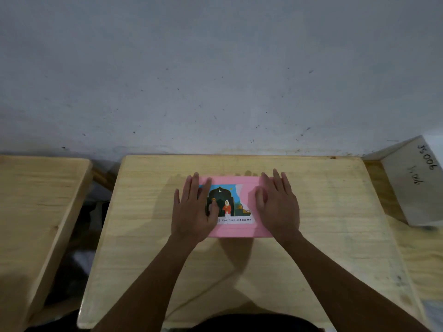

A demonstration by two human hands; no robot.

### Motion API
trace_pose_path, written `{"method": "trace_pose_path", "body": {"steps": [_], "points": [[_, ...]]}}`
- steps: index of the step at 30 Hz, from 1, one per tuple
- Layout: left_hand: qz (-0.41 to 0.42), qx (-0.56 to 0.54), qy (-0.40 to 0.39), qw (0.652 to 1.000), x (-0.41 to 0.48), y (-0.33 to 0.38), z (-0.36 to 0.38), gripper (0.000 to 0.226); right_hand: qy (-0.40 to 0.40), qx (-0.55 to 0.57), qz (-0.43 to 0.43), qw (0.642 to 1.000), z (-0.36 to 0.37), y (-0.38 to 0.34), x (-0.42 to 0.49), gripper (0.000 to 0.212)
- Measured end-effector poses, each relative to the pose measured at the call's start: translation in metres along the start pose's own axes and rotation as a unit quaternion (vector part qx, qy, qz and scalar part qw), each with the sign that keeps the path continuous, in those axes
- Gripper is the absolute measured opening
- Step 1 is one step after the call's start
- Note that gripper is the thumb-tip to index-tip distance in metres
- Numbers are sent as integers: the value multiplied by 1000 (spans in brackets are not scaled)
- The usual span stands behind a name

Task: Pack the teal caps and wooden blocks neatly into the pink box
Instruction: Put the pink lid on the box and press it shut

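The pink box (236, 230) lies closed in the middle of the wooden table (311, 236), its lid showing a colourful printed picture. My left hand (194, 209) rests flat on the lid's left part, fingers spread. My right hand (278, 204) lies flat on the lid's right part, fingers apart. Neither hand grips anything. No teal caps or wooden blocks are visible; whatever is inside the box is hidden by the lid.
A second wooden table (36, 212) stands to the left across a dark gap. A grey block (412, 185) with handwritten marks lies at the right edge. A grey wall (215, 80) rises right behind the table.
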State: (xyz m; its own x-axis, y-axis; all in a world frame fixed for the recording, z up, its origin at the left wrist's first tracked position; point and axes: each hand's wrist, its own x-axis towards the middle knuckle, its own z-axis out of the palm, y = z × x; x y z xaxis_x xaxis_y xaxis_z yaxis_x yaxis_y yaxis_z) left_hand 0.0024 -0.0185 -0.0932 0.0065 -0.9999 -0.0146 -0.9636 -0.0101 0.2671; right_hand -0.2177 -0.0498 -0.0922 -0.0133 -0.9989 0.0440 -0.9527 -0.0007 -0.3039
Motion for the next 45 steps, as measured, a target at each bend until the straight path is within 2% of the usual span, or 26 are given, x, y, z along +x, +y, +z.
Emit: {"method": "trace_pose_path", "body": {"steps": [5, 10, 14, 18, 20, 23, 26, 28, 30, 37, 41, 45], "points": [[-4, -48, -5, 999, 4, -2, 0, 68, 15, -8, -3, 1000, 2, 1, 0, 51], [-4, -51, 9, 999, 4, -5, 2, 65, 8, 56, -7, 998, -2, 4, 3, 51], [-18, -48, 47, 998, 3, 0, 1, 54, -45, 91, 7, 995, -7, 9, 4, 50], [-66, -99, 103, 988, -2, 4, -3, 45, -19, 171, 57, 983, -14, 9, 4, 45], [-107, -139, 125, 977, -3, 3, -6, 45, 15, 246, 117, 962, -17, 9, 0, 44], [-210, -248, 132, 936, 0, -4, -8, 39, 52, 399, 205, 892, -21, 17, -14, 43], [-280, -307, 71, 907, 0, -13, -14, 33, 6, 460, 230, 857, -29, 29, -30, 44], [-294, -315, 13, 902, -1, -17, -18, 39, -28, 489, 212, 846, -34, 30, -35, 32], [-298, -330, -14, 896, -2, -18, -23, 40, -35, 504, 189, 842, -38, 28, -34, 31], [-286, -364, -19, 886, 25, 10, -33, 36, -12, 522, 183, 833, -46, 47, -12, 32], [-294, -381, -33, 876, 56, 32, -31, 34, -5, 525, 228, 820, -46, 73, 23, 36], [-298, -383, -65, 872, 85, 49, -26, 27, -15, 513, 228, 827, -53, 84, 52, 36]]}}
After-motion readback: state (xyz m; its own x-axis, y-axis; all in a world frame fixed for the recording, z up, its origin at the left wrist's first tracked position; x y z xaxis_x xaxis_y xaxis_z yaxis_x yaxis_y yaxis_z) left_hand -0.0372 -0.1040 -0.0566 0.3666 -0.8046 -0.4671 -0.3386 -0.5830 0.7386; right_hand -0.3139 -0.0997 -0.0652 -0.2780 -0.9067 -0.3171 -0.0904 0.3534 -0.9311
